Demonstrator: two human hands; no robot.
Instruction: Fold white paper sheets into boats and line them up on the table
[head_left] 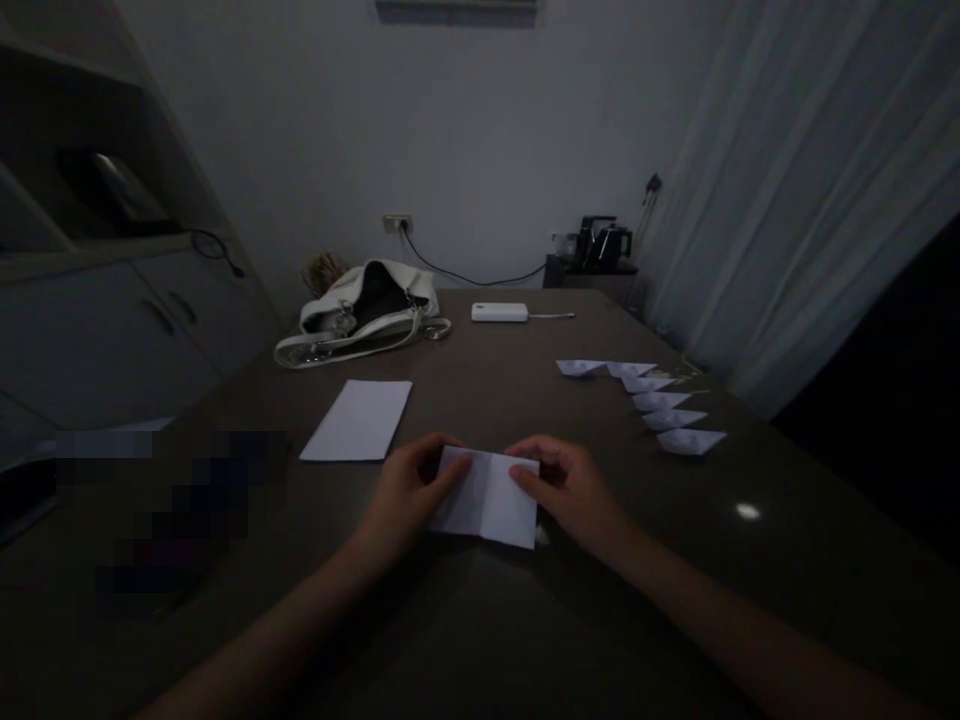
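A small white sheet of paper (487,505) with a crease down its middle is held between my two hands, just above the dark table. On its left edge my left hand (420,485) is closed, thumb on top and fingers behind. My right hand (566,485) pinches the upper right edge the same way. Beyond my left hand lies a stack of white paper (360,420). Several folded paper boats (664,402) stand in a slanting row on the right side of the table.
A white handbag (367,305) rests at the table's far left. Near the far edge lies a white power bank (499,313) with a short cable. A kettle (611,247) stands on a low cabinet behind. Curtains (780,170) hang at the right.
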